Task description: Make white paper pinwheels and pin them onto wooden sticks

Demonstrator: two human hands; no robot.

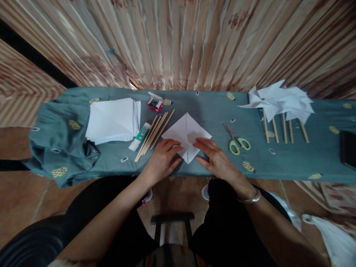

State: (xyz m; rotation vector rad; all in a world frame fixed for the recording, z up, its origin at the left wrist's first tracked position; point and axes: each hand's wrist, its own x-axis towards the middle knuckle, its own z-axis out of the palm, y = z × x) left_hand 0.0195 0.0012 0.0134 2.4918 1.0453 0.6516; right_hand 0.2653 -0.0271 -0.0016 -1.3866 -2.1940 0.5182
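A square white sheet of paper (187,128) lies on the cloth as a diamond, one corner pointing at me. A dark line runs down its middle from far corner to near corner. My left hand (164,157) rests on its left side, fingers stretched over the paper. On the right side lies my right hand (215,155), fingers extended and apart, touching the paper. Just left of the sheet are several thin wooden sticks (155,133) and a glue stick (139,136). Scissors with green handles (236,141) lie to the right, their blades pointing away.
A stack of white paper (111,120) sits at the left, near a small open red box (155,102) of dark pins. Several paper pinwheels (280,100) on sticks are piled at the right. A black object (347,148) lies at the right edge of the cloth-covered table (200,168).
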